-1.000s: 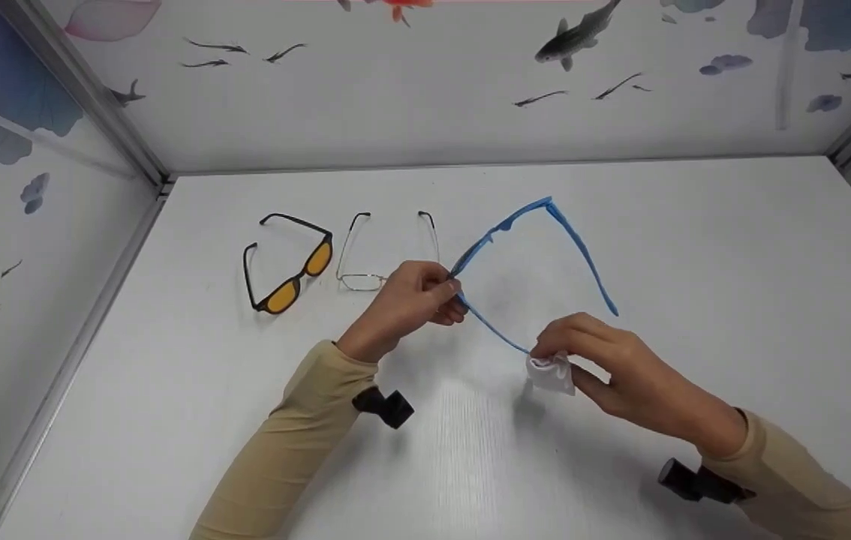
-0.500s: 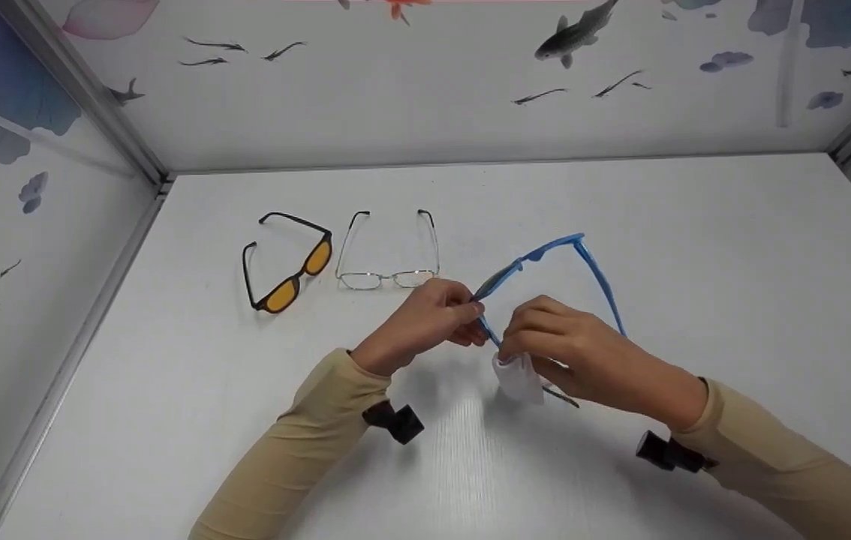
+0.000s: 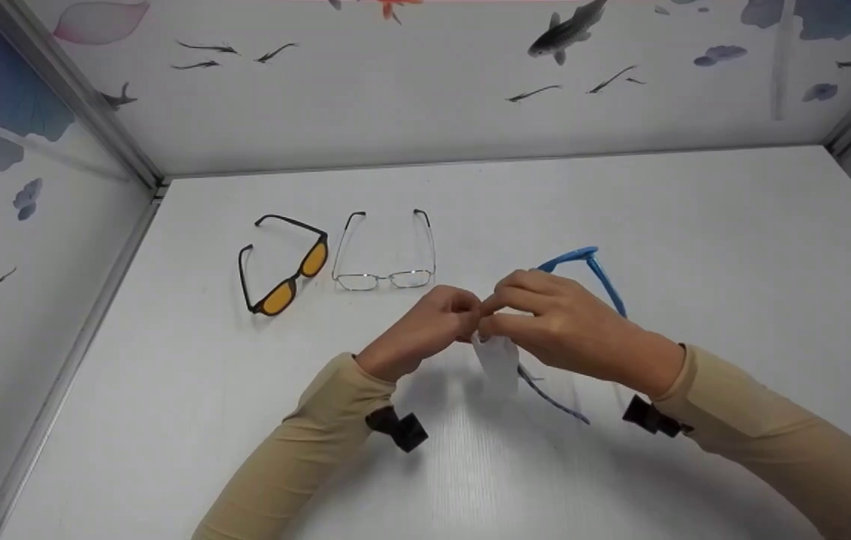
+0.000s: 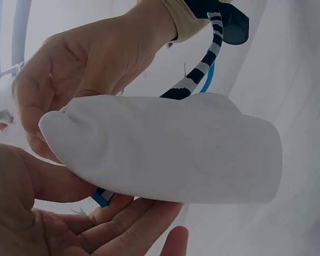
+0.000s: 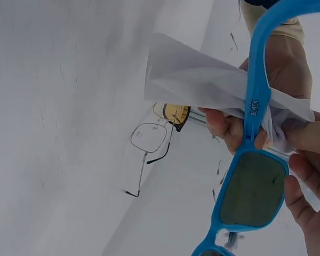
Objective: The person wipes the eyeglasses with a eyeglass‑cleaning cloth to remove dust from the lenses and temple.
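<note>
A pair of blue sunglasses (image 3: pixel 607 285) with dark lenses is held up over the table, its temples spread. My left hand (image 3: pixel 425 330) pinches it near the hinge of one temple. That temple has black and white stripes (image 4: pixel 205 61) on its inner side. My right hand (image 3: pixel 564 322) pinches a white cloth (image 3: pixel 498 366) against the same temple, right beside the left fingertips. In the right wrist view, the cloth (image 5: pixel 194 80) wraps behind the temple just above a lens (image 5: pixel 254 189). Much of the frame front is hidden behind the right hand in the head view.
Black-framed glasses with orange lenses (image 3: pixel 278 298) lie unfolded on the white table (image 3: pixel 133 375), left of the hands. Next to them are thin metal-rimmed glasses (image 3: pixel 383 278) with clear lenses, temples toward the back. Printed panels (image 3: pixel 395 105) stand along the back and left edges.
My right hand has slid the cloth up the temple, leftward to my left hand. The left hand and sunglasses have shifted right and toward me, uncovering the metal-rimmed glasses.
</note>
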A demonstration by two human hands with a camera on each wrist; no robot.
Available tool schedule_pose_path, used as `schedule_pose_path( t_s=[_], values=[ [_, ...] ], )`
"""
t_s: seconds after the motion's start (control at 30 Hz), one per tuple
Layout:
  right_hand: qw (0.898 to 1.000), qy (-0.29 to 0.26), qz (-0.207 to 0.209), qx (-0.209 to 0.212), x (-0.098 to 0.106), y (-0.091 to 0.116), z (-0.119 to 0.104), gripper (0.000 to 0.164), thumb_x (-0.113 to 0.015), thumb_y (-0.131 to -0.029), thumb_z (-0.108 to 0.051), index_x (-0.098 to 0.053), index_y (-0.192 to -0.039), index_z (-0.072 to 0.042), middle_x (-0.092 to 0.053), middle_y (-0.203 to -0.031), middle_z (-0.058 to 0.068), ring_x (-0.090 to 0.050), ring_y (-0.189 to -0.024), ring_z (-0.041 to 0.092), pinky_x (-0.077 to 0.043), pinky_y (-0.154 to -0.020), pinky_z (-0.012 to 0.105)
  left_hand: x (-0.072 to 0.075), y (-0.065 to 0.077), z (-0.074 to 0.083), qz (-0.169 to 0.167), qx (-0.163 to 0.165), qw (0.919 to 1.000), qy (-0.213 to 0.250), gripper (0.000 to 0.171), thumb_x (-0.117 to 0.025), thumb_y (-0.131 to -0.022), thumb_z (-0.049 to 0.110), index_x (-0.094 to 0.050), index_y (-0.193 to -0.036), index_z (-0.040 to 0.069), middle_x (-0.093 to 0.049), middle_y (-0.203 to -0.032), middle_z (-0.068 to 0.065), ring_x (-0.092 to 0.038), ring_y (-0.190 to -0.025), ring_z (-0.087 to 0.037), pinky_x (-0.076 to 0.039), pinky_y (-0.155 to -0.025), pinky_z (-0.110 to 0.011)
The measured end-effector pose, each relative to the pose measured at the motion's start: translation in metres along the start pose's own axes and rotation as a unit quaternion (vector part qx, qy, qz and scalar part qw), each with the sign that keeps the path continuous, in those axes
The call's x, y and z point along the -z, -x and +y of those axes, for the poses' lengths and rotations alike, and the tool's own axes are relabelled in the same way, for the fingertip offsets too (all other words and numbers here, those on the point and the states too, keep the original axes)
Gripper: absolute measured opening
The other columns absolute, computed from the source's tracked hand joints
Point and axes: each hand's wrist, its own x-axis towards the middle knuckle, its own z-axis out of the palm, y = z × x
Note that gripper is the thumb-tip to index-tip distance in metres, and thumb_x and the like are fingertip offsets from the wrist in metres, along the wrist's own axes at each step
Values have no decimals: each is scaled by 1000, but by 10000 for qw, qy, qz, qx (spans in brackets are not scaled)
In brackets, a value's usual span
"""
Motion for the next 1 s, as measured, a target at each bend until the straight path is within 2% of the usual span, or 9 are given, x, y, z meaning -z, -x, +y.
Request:
schedule_pose_path(
  t_s=[0.13,0.23,0.33,0.43,0.57,0.7,0.83,1.0],
  values=[
    [9999,-75,-94,121,4,0,0,29,-81,-71,7,-67,-92,-8,-68,-99,2,-60,-91,19,-52,-79,29,1,0,0,-2,18,9999,-107,21,-47,-92,4,-66,-84,0,-57,-78,1,-51,-76,-13,-46,-80,-37],
    [9995,-205,-183,124,9,3,-2,31,-82,-70,7,-66,-92,-9,-69,-97,1,-61,-90,19,-51,-78,30,1,1,0,-72,92,9999,-51,20,-50,-95,7,-67,-89,-2,-62,-84,-3,-59,-81,-15,-46,-87,-43],
    [9989,-302,-343,95,15,8,-6,34,-83,-67,6,-67,-92,-10,-70,-93,0,-60,-86,18,-51,-75,30,2,0,1,-94,224,9997,26,19,-51,-98,8,-65,-96,-5,-68,-91,-10,-66,-87,-20,-44,-94,-43],
    [9960,-487,-741,-54,22,16,-12,34,-84,-67,5,-69,-92,-12,-71,-90,-1,-58,-82,16,-50,-73,29,5,0,1,-16,308,9995,61,18,-51,-99,8,-63,-98,-6,-70,-92,-13,-69,-87,-23,-40,-98,-42],
    [9869,-732,-1395,-358,31,27,-20,32,-83,-69,4,-71,-92,-15,-70,-87,-4,-56,-81,13,-51,-72,28,10,1,2,169,390,9991,-76,19,-52,-99,9,-62,-102,-6,-71,-89,-10,-69,-87,-21,-34,-102,-48],
    [9798,-832,-1744,-513,37,30,-24,29,-81,-72,3,-71,-92,-16,-69,-88,-6,-56,-83,13,-52,-73,29,11,1,2,283,477,9982,-229,19,-52,-99,9,-62,-104,-6,-71,-89,-10,-69,-87,-20,-34,-103,-50],
    [9824,-793,-1651,-378,33,24,-23,28,-81,-73,3,-71,-92,-15,-69,-90,-5,-57,-83,13,-52,-75,29,6,-1,3,240,445,9986,-150,18,-51,-99,8,-63,-101,-5,-71,-88,-11,-70,-86,-21,-38,-100,-46],
    [9921,-477,-1162,-55,21,13,-18,27,-79,-73,4,-69,-91,-14,-68,-90,-3,-58,-82,14,-50,-72,28,-1,-3,2,77,282,9996,42,18,-50,-99,6,-64,-96,-6,-71,-89,-15,-70,-86,-25,-43,-96,-40]
  ],
)
